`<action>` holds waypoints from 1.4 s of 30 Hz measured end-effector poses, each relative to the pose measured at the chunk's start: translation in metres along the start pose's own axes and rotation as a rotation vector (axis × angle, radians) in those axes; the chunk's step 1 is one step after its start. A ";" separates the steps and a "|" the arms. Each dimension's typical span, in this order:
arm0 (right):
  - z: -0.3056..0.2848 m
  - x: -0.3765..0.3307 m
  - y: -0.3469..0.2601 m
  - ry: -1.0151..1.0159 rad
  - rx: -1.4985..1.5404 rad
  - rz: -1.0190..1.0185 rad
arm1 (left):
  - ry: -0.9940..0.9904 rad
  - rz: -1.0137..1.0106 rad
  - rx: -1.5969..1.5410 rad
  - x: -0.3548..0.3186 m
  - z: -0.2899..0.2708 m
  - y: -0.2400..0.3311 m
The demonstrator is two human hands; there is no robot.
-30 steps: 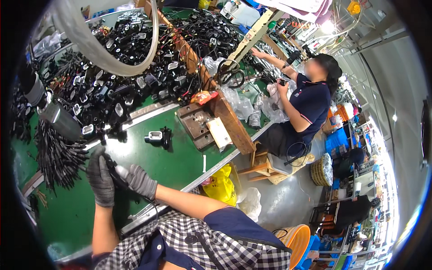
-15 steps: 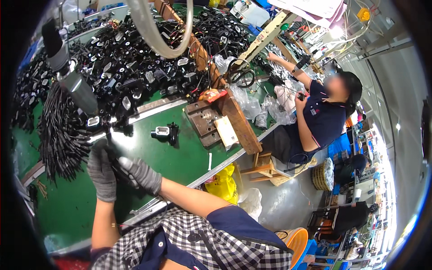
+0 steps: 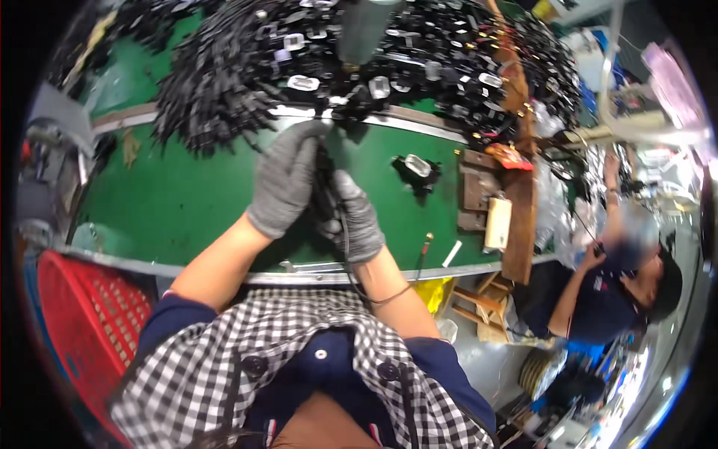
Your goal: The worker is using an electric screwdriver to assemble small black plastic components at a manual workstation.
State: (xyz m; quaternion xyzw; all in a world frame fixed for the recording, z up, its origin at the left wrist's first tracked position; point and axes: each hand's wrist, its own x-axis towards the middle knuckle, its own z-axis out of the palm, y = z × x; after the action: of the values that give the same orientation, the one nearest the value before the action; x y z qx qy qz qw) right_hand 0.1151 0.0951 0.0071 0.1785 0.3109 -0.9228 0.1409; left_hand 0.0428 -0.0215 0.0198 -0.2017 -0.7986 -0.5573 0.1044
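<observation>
My grey-gloved left hand (image 3: 286, 176) and right hand (image 3: 357, 218) are close together above the green bench top (image 3: 187, 217). Between them is a dark, long black part with a cord (image 3: 345, 251), both hands closed round it. The fingers and gloves hide most of its shape. Its thin black cord drops past my right wrist and loops toward a brass-coloured tip (image 3: 428, 238) on the bench. To the right of my hands lies a loose black part with a pale oval window (image 3: 417, 166).
Beyond a metal rail (image 3: 419, 123) lie piled black parts and a bundle of black cables (image 3: 213, 82). A grey cylinder (image 3: 366, 30) hangs overhead. At right are a steel block (image 3: 475, 191), a wooden board (image 3: 521, 224) and a seated co-worker (image 3: 609, 292). A red basket (image 3: 93, 322) stands at left.
My view has swung, so the bench now lies straight ahead and the red basket shows. Both hands stay together round the black part; its cord now shows over my right wrist.
</observation>
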 end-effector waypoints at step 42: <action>-0.001 0.011 0.004 0.094 -1.249 -0.597 | -0.042 -0.063 -0.089 0.000 -0.013 -0.003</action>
State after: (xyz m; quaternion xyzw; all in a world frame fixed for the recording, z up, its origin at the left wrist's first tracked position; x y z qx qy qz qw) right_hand 0.1071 0.0910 0.0004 0.0108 0.8254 -0.5617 -0.0562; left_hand 0.0409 -0.0346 0.0216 -0.1929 -0.7809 -0.5910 0.0608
